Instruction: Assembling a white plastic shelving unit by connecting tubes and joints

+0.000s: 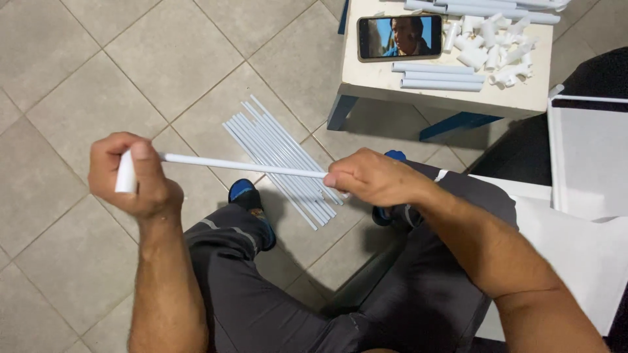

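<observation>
1. Left hand [134, 176] was closed in a fist around a short white pipe fitting [125, 175], thumb pressed along its side. The fitting sat on the left end of a thin white tube [242, 166].
2. The thin white tube ran level from that fitting across to the right hand, above the person's knees and the tiled floor [78, 78].
3. A bundle of long white tubes [281, 160] lay on the floor tiles, slanting from upper left to lower right, behind the held tube.
4. Blue shoes [247, 196] showed on the floor below the dark trousers, one near each side of the bundle's lower end.
5. Right hand [373, 178] was clenched around the right end of the thin tube, fingers curled fully over it.
6. A small cream table [445, 98] with blue legs stood at upper right. On it lay a phone [399, 37] with its screen lit, three short white tube lengths [439, 76] side by side, and a heap of small white fittings [497, 46].
7. A white panel [585, 157] stood at the far right edge.
</observation>
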